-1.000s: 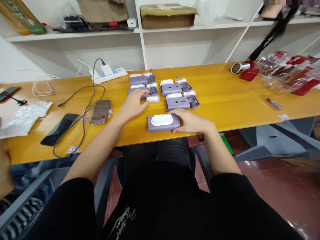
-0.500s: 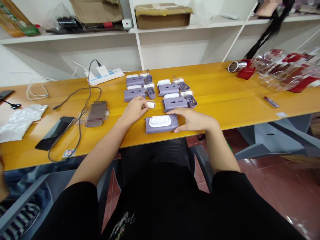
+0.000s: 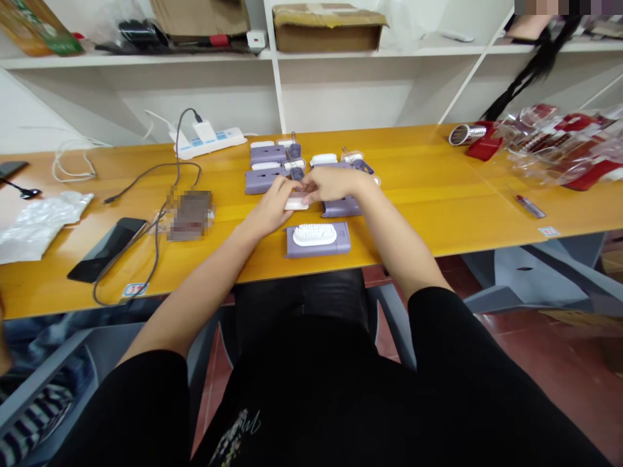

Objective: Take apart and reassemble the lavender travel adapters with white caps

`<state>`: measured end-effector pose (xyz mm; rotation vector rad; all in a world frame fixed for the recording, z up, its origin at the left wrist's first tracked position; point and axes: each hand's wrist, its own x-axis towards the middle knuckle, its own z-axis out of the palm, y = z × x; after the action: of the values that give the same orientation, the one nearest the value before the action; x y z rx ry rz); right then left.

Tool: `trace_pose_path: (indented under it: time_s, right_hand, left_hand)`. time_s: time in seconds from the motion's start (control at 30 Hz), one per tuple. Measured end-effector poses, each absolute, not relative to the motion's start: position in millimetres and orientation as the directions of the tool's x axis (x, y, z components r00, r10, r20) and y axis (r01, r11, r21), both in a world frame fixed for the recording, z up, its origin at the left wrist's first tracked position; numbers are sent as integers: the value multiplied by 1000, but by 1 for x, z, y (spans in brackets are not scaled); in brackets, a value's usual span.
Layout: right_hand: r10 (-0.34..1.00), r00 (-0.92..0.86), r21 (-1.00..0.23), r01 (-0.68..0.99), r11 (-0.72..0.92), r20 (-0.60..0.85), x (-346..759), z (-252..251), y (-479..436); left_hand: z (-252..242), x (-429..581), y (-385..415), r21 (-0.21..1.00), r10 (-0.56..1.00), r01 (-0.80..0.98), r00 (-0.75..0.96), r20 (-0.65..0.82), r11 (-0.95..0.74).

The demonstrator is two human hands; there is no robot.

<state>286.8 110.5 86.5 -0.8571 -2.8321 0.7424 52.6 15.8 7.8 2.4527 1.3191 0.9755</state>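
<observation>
My left hand (image 3: 273,207) is closed on a small white oblong piece (image 3: 296,203) above the table. Bent over from the right, my right hand (image 3: 335,183) has its thumb and fingertips pinched at the far right side of the same piece; its fingertips are partly hidden. Nearer to me, a flat purple case (image 3: 343,241) lies untouched, topped by a white oval pad with bristles (image 3: 315,234). Behind the hands are several like sets: a purple case (image 3: 260,183), white oval parts (image 3: 324,158) and small purple holders (image 3: 294,150). My right hand hides part of the right-hand sets.
On the left lie a phone (image 3: 107,250), a dark cable (image 3: 156,259), a blurred-out brown object (image 3: 192,215) and a power strip (image 3: 211,144). Red and clear plastic parts (image 3: 559,146) with a metal grater drum (image 3: 462,135) are at right, near a small tube (image 3: 530,206).
My right hand has left the near purple case and moved forward and left to the white piece in my left hand. The case stays on the table.
</observation>
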Motion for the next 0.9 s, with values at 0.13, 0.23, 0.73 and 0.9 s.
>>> trace_pose_path:
  time_s: [0.13, 0.23, 0.73, 0.9]
  right_hand:
    - [538, -843, -564, 433, 703, 24, 287, 73, 101]
    - [534, -837, -509, 410, 757, 120, 291, 72, 91]
    - [672, -736, -263, 634, 727, 82, 287, 64, 92]
    - [708, -704, -150, 696, 702, 48, 279, 64, 87]
  left_hand:
    - [1, 47, 17, 527, 829, 648, 349, 437, -550]
    - [-1, 36, 17, 656, 870, 572, 339, 358, -493]
    - [15, 13, 14, 742, 967, 629, 234, 102, -231]
    - [43, -4, -7, 630, 977, 765, 206, -44, -133]
